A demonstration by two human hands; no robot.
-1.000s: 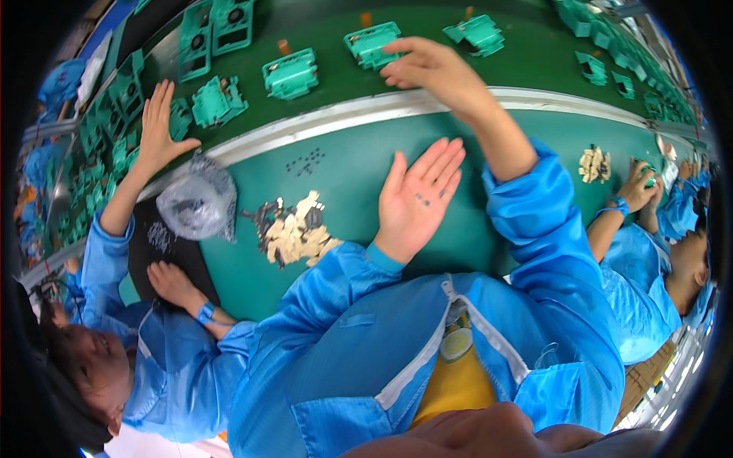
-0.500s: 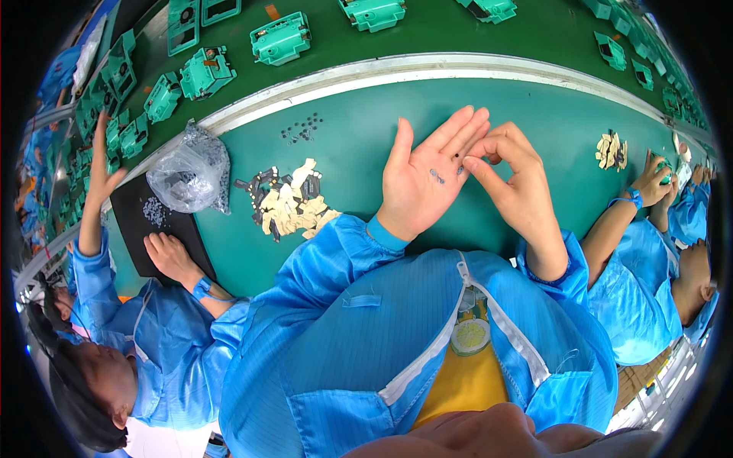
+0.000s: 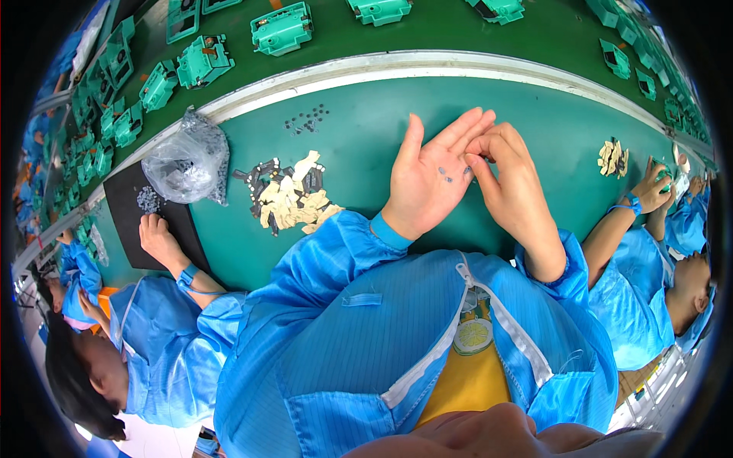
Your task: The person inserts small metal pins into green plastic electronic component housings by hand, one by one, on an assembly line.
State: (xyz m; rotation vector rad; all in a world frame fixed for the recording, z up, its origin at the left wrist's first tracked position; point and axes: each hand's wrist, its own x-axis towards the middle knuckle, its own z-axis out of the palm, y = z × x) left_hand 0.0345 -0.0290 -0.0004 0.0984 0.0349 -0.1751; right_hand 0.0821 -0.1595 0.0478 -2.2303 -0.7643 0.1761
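Observation:
Palm up above the green work surface, my left hand (image 3: 418, 183) lies open with its fingers stretched out. Several small grey pieces (image 3: 448, 179) rest on that palm. My right hand (image 3: 513, 175) is closed in a pinch at the finger side of the left palm, its thumb and forefinger tips touching. Whatever sits between those tips is too small and too covered to make out. Left of my left hand is a pile of cream and black strip-like parts (image 3: 294, 200). Beyond it, small dark round pieces (image 3: 307, 118) are scattered.
A clear plastic bag (image 3: 187, 164) of small parts stands beside a black mat (image 3: 126, 221), where a co-worker's hand (image 3: 159, 240) touches grey pieces. Behind a pale metal rail (image 3: 343, 67), green housings (image 3: 282, 29) sit on a dark green belt. More cream parts (image 3: 613, 158) lie toward the right co-worker.
My left hand has shifted slightly right, and the pieces on its palm lie differently. The dark piece at my right fingertips is no longer visible. The left co-worker's raised arm has come down.

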